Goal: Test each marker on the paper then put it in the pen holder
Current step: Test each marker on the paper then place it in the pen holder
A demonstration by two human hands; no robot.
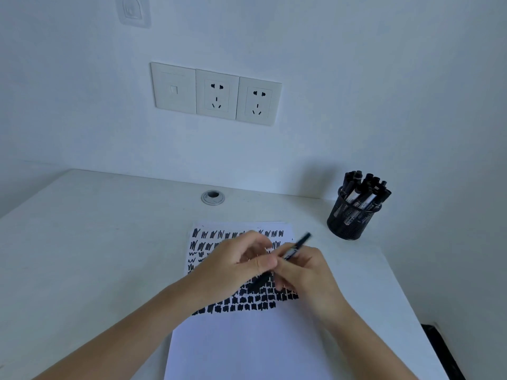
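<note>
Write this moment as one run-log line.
right hand: holds marker over paper | left hand: at marker, grip unclear | holder: upright, markers inside

On my feed, two hands, both bare. First, left hand (pixel 236 261): bare from fingertips to wrist, knuckles showing as soft ridges, fingertips blurred. Next, right hand (pixel 304 270): bare likewise, back smooth, fingers partly hidden. Then left forearm (pixel 131 325): bare all way to frame edge, long, slim, widening toward elbow. Last, right forearm (pixel 365 341): bare to frame edge too, slender at wrist. Nails too blurred for me to read.
</note>
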